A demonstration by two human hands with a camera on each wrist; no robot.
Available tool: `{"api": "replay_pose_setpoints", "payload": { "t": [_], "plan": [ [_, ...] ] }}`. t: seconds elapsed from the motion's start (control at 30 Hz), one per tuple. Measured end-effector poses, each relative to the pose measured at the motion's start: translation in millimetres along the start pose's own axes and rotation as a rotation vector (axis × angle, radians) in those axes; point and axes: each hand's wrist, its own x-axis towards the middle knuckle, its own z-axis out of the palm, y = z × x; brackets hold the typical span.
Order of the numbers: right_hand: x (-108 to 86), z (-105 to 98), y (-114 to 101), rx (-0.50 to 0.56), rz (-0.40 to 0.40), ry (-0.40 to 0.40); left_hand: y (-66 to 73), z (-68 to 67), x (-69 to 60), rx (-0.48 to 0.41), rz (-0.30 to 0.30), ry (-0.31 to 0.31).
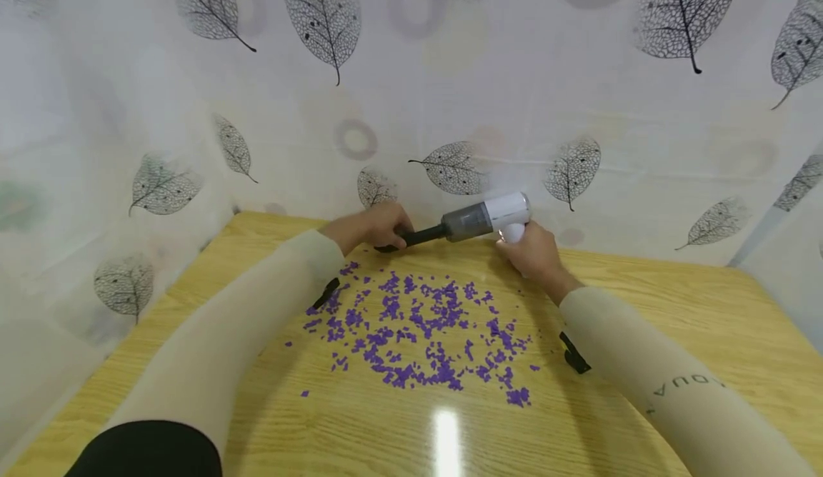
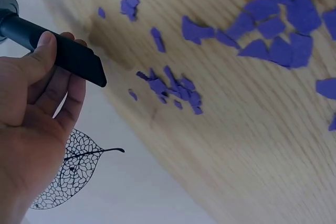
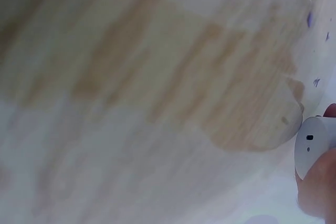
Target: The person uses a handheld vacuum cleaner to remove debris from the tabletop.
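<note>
A white and grey handheld vacuum cleaner [image 1: 468,221] is held above the far part of the wooden table. My right hand [image 1: 534,252] grips its white handle, whose end [image 3: 310,145] shows at the right edge of the right wrist view. At the other end, my left hand [image 1: 386,223] holds the black nozzle [image 2: 79,61] between thumb and fingers. The nozzle's flat tip points left in the head view. Many small purple paper scraps [image 1: 445,371] lie scattered over the table, nearer to me than the vacuum.
The wooden table [image 1: 360,427] fills the lower view and reflects a light. A white curtain [image 1: 411,106] printed with leaves hangs behind its far edge and on the left. Black straps [image 1: 574,354] sit at both wrists.
</note>
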Motion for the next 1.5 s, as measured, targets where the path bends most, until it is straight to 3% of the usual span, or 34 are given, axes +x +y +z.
{"api": "replay_pose_setpoints", "payload": {
  "t": [0.27,0.67,1.5],
  "plan": [
    [1.4,3.0,-3.2,-0.019,-0.013,0.001,5.0,3.2,-5.8,0.136,0.019,0.052],
    [2.5,7.7,-14.4,-0.005,-0.011,-0.037,0.7,3.5,-14.3,0.207,0.015,0.09],
    [4.0,12.2,-12.5,-0.011,-0.065,-0.06,3.3,8.2,-34.5,0.223,0.054,0.076]
  ]
}}
